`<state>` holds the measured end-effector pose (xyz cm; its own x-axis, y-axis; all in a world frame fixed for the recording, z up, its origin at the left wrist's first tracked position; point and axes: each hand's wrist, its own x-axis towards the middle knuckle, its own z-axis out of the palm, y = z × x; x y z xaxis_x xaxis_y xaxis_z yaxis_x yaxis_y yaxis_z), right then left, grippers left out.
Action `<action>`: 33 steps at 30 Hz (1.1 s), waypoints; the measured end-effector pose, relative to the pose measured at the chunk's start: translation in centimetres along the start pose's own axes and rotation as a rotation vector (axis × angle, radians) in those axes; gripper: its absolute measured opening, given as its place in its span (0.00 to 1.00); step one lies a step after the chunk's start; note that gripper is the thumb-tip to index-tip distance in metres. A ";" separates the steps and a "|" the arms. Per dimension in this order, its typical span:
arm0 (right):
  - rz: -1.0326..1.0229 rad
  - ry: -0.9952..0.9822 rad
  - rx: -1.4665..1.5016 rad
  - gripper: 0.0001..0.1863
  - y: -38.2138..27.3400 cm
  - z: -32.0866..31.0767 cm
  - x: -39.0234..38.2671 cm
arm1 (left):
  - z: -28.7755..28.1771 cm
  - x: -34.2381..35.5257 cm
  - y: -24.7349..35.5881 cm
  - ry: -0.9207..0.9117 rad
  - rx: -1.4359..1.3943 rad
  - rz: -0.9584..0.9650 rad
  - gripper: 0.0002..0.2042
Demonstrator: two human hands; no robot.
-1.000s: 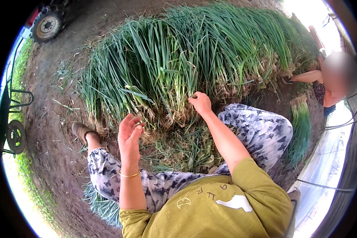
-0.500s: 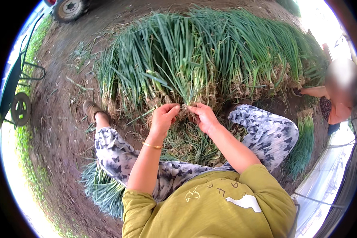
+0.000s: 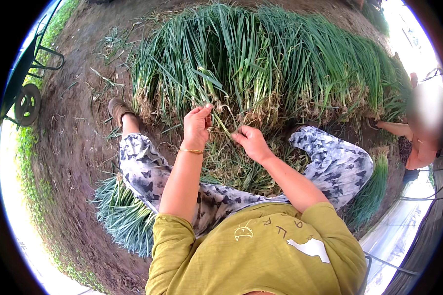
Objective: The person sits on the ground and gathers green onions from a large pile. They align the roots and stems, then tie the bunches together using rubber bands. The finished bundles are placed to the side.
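Observation:
My left hand point(image 3: 198, 127) is closed in a pinch on a thin green onion point(image 3: 222, 125), in front of the pile. Lower and to the right, my right hand point(image 3: 254, 144) pinches the same onion's other end, so the pale green stalk slants between the two. Just beyond my hands stands a wide heap of green onions point(image 3: 231, 54), leaves pointing away and dirty roots toward me. Loose leaves and peelings point(image 3: 241, 172) cover the ground between my legs.
A bundle of green onions point(image 3: 124, 216) lies by my left thigh, another bundle point(image 3: 371, 189) beyond my right knee. A wheelbarrow point(image 3: 27, 101) stands at the far left. Another person point(image 3: 421, 152) sits at the right, near plastic sheeting point(image 3: 398, 236).
My left hand has moved up and away from me, while the right stays low. The onion that was bunched between my fingertips is now stretched slantwise between my hands. The view has shifted slightly.

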<state>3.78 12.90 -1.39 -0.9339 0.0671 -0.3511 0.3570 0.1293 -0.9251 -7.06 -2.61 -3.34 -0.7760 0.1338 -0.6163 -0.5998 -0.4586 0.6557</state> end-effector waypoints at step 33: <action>0.054 0.280 0.239 0.16 -3.6 -4.6 5.5 | -1.1 -7.4 -1.7 -0.404 0.219 -0.338 0.08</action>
<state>-2.57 17.40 0.64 -0.8612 0.3401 -0.3776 0.3606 -0.1145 -0.9257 -0.02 -3.79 -0.38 -0.5207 0.5864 -0.6204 -0.8210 -0.1448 0.5522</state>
